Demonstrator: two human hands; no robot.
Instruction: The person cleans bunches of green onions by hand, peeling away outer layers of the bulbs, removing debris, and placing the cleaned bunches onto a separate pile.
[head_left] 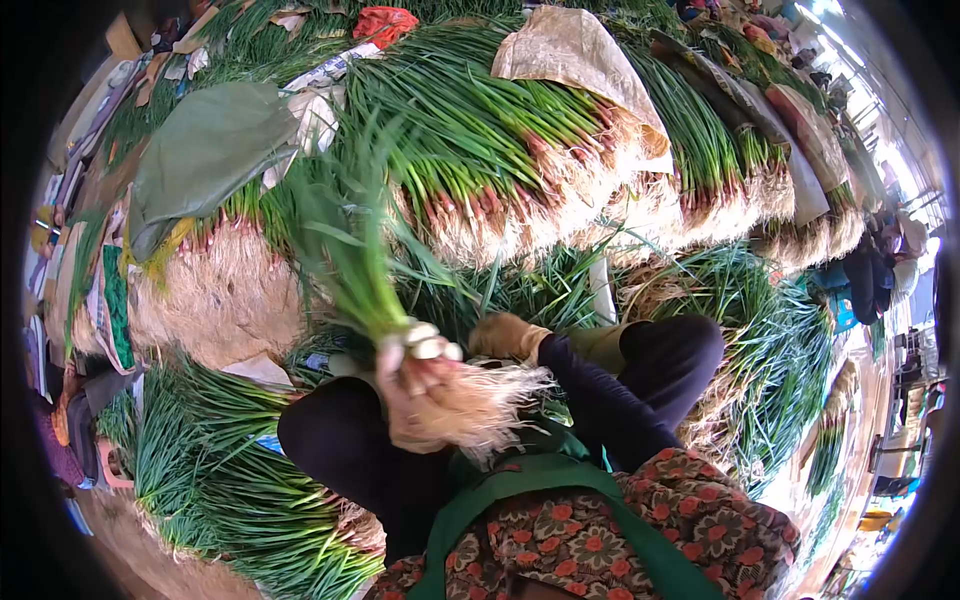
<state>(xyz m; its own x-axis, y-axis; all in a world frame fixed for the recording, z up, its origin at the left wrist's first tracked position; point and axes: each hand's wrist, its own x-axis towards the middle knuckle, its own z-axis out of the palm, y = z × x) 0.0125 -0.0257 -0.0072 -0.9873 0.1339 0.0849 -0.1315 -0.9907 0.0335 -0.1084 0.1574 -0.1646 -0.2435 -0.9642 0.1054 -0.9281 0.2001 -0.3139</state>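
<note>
My left hand is closed round a bunch of green onions, just above my folded legs. The leaves point up and away from me, smeared by motion. Pale roots hang out to the right of the fingers. My right hand, in a tan glove below a dark sleeve, is just right of the bunch, near the loose green leaves in front of me. Its fingers are turned away and blurred, so their grip is hidden.
A long heap of green onions lies ahead, roots facing me, partly under a beige sack and a green sheet. More onions are piled at left and right. Other people sit at the far right.
</note>
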